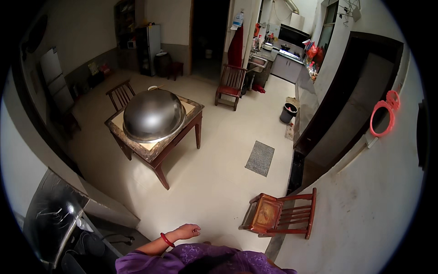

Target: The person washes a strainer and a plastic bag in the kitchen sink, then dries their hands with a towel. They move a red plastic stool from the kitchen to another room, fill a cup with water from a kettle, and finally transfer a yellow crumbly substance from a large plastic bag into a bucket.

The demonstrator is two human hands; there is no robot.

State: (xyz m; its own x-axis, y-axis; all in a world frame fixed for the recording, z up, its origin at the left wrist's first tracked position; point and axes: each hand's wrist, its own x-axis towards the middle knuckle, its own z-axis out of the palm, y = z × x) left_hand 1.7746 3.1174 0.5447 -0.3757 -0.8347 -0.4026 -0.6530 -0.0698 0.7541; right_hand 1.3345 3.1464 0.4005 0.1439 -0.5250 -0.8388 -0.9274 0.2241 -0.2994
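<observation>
My left hand (186, 231) is at the lower middle, in front of my purple patterned clothing (191, 258). Its fingers are loosely curled in, and I see nothing in them. A red bangle (167, 240) circles that wrist. The hand touches no furniture; a wooden chair (268, 214) stands apart from it on the right. Nothing shows of my right hand. Farther off, a large shiny metal dome-shaped cover (153, 114) rests on a square wooden table (155, 157).
More wooden chairs stand behind the table and near the kitchen doorway (233, 84). A grey mat (260, 158) lies on the floor, with a black bin (288, 113) beyond it. On the right wall hangs a pink-framed mirror (382, 119). A dark glossy surface (52, 210) borders the lower left.
</observation>
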